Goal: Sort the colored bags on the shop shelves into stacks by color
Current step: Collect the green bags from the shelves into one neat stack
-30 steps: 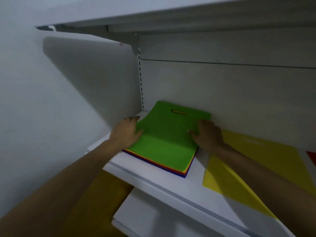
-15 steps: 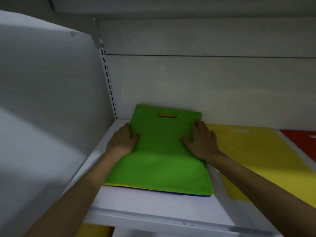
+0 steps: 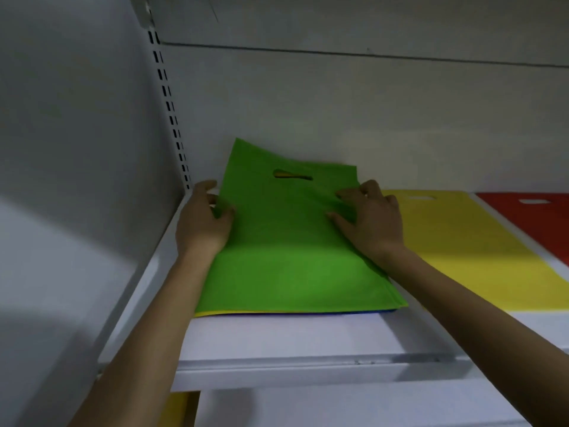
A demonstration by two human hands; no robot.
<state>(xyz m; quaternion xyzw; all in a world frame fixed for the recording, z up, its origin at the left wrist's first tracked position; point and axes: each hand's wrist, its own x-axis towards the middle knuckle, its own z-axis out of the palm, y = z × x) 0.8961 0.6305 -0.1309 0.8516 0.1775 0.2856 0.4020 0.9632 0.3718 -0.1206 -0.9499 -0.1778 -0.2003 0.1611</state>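
A green bag [image 3: 286,248] with a cut-out handle lies on top of a mixed stack at the left end of the white shelf [image 3: 277,340]; yellow and blue edges show under its front edge. My left hand [image 3: 204,221] grips the green bag's left edge, thumb on top and fingers behind the edge. At the bag's right side my right hand [image 3: 371,220] pinches the fabric with curled fingers, and the cloth wrinkles there. The bag's far left corner is lifted. To the right, a yellow bag [image 3: 468,248] lies flat, then a red bag [image 3: 535,217].
A white side panel [image 3: 77,180] with a slotted upright [image 3: 171,112] closes the left. The back wall [image 3: 369,112] stands right behind the bags. Below the shelf, something yellow [image 3: 180,408] shows on a lower level.
Both hands have shifted from lying flat on the green bag to gripping its edges, and the bag's far end has lifted. The view has moved closer and up.
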